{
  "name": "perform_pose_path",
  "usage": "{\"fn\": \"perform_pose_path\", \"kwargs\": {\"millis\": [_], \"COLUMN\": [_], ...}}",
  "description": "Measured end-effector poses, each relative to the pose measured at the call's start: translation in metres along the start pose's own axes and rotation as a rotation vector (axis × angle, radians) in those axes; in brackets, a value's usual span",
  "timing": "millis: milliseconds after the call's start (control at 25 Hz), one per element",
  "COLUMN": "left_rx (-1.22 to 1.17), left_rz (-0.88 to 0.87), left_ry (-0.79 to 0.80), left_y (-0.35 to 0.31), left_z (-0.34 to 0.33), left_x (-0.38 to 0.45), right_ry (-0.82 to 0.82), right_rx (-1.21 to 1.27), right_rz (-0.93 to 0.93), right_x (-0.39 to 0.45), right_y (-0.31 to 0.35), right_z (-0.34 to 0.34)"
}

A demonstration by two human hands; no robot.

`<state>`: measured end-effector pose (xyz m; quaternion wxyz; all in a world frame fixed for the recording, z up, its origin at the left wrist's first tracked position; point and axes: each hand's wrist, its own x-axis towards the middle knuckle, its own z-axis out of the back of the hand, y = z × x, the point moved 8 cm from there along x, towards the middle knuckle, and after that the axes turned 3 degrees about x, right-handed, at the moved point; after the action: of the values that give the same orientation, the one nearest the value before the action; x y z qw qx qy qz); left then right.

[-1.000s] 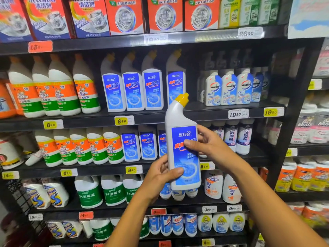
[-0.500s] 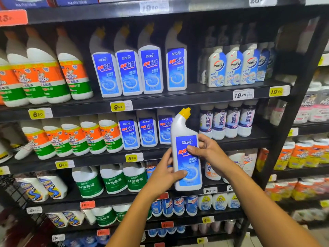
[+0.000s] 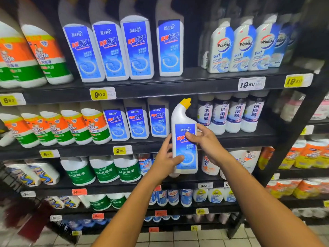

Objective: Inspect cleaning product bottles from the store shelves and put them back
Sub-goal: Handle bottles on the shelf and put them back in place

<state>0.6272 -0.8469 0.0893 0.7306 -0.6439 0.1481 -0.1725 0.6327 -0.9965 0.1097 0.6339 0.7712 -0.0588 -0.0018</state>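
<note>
Both hands clamp one bottle (image 3: 185, 145) upright in front of the shelves. The left hand (image 3: 164, 158) wraps its lower half, thumb pressed on the blue label and fingers curled behind; the right hand (image 3: 204, 139) grips the bottle's middle, thumb across the label, fingers round its far side. The yellow cap (image 3: 185, 102) tops the bottle, pointing up and right.

Judging from the task, the step is returning it. Just behind the bottle is a gap (image 3: 178, 125) on the middle shelf (image 3: 231, 138), between the matching blue row (image 3: 135, 122) to the bottle's left and the white bottles (image 3: 231, 113) to its right. To do it well, keep the bottle upright, label facing out, and slide the base in over the shelf lip. Watch the cap, which looks close under the shelf above (image 3: 195, 84); the neighbours could tip if brushed
</note>
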Motion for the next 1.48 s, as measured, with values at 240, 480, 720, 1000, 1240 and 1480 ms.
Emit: {"fn": "perform_pose_path", "kwargs": {"millis": [240, 480, 720, 1000, 1240, 1480], "left_rx": [0.228, 0.176, 0.190, 0.164, 0.072, -0.003], "left_rz": [0.023, 0.053, 0.102, 0.122, 0.111, 0.076], "left_ry": [-0.172, -0.209, -0.233, -0.213, -0.198, -0.347], "left_y": [-0.018, -0.028, -0.025, -0.017, -0.010, 0.014], "left_z": [-0.003, -0.002, -0.002, -0.001, 0.003, 0.035], "left_x": [0.048, 0.070, 0.083, 0.089, 0.080, 0.053], "right_ry": [-0.094, -0.110, -0.130, -0.186, -0.159, -0.344], "right_rx": [-0.110, -0.114, -0.081, -0.171, -0.296, -0.458], "right_rz": [0.121, 0.145, 0.096, 0.081, 0.158, 0.546], "right_x": [0.055, 0.094, 0.111, 0.119, 0.107, 0.054], "right_y": [0.021, 0.024, 0.010, 0.007, 0.017, 0.044], "right_z": [0.017, 0.018, 0.016, 0.015, 0.011, -0.009]}}
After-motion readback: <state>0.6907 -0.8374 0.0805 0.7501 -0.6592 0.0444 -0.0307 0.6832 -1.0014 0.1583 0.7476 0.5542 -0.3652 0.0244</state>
